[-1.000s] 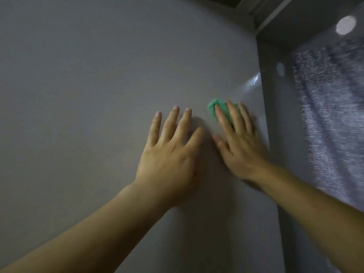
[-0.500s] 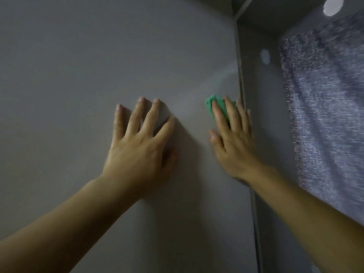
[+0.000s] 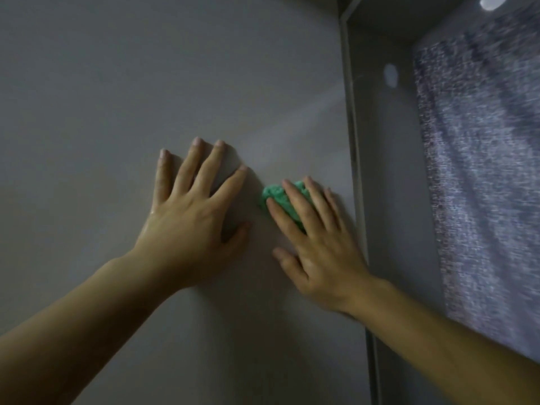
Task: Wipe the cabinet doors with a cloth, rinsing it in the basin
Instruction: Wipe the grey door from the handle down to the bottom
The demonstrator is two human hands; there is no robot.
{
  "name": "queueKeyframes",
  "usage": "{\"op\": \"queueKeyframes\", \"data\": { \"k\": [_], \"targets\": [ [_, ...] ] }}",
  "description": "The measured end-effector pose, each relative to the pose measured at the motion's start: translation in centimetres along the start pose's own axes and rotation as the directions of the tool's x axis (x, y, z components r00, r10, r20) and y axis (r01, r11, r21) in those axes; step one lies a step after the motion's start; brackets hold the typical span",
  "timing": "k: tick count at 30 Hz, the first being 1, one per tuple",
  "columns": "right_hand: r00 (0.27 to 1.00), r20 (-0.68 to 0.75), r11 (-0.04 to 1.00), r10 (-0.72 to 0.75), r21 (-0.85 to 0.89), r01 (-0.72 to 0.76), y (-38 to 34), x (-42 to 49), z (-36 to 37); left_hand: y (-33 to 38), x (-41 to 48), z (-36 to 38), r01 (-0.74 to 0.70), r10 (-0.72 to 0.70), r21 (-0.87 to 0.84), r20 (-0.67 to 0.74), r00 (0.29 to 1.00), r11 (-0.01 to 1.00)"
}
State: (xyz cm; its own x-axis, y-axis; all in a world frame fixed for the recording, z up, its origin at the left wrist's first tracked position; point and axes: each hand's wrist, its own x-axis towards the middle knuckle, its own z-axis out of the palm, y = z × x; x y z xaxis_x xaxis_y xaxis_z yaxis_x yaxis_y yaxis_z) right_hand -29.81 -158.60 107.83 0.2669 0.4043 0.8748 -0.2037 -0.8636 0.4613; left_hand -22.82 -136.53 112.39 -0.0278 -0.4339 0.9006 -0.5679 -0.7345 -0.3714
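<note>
My left hand lies flat on the grey cabinet door, fingers straight and spread. My right hand presses the green cloth against the door near its right edge, fingers straight, slightly apart.

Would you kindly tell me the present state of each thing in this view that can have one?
cabinet door: upright, both hands on it.
green cloth: bunched, pressed against the door near its right edge.
left hand: open, fingers spread, flat on the door.
right hand: open, straight fingers pressing the cloth.
speckled fabric: hanging on the right, blurred.
</note>
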Motion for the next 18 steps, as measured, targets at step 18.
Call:
{"op": "queueKeyframes", "data": {
  "k": [18],
  "targets": [
    [0.996,0.007,0.996,0.094,0.014,-0.094,0.1,-0.6,0.2,-0.3,-0.1,-1.1,0.003,0.006,-0.132,0.066,0.998,0.991]
  ]
}}
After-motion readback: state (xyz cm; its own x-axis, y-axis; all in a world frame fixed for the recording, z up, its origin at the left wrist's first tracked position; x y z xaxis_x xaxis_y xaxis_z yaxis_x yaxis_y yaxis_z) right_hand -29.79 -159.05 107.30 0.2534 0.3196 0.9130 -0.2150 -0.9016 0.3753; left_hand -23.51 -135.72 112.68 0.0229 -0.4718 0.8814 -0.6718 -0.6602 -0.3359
